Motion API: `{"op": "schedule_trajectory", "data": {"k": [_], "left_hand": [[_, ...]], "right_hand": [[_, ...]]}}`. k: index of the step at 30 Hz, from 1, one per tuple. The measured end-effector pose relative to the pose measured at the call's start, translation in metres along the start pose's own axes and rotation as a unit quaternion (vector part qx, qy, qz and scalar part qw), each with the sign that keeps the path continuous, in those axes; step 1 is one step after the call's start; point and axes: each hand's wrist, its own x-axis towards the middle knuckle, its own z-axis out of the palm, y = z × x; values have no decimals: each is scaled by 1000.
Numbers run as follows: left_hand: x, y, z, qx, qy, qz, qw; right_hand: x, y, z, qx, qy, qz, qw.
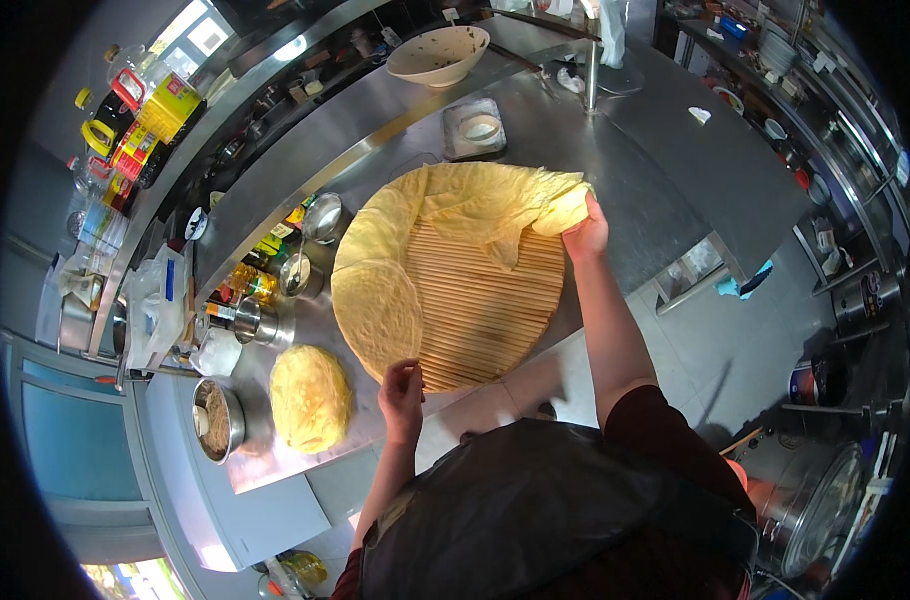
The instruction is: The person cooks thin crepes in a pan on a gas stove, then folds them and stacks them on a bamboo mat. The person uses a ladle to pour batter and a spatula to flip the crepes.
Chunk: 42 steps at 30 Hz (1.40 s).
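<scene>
A round slatted wooden mat (492, 300) lies on the steel counter, its left and far edges covered by overlapping thin yellowish sheets of dough (376, 307). At the mat's far right edge my right hand (588, 232) grips a folded part of a dough sheet (563, 210). My left hand (402, 390) is at the near left rim, beside the lower end of the round sheet; its fingers are curled, and whether they pinch the edge cannot be made out. A yellow mound (311, 397) of what looks like stacked dough sheets rests left of the mat.
Left of the mound stands a metal bowl (218, 420) with shredded food. Metal pots (301, 274) and bottles line the counter's left side. A square metal tray (474, 129) with a small bowl sits beyond the mat; a large bowl (438, 56) stands on the raised shelf.
</scene>
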Motion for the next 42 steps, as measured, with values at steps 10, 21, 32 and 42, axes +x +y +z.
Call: {"op": "schedule_trajectory", "data": {"k": [10, 21, 32, 42], "left_hand": [[3, 3, 21, -2, -7, 2, 1000], [23, 16, 50, 53, -114, -16, 992], [194, 65, 234, 282, -219, 352, 865], [243, 85, 270, 239, -122, 430, 862]], "right_hand": [[11, -39, 19, 38, -16, 63, 997], [-3, -59, -15, -35, 23, 67, 997], [5, -42, -11, -23, 36, 57, 997], [16, -66, 55, -24, -53, 80, 995]]}}
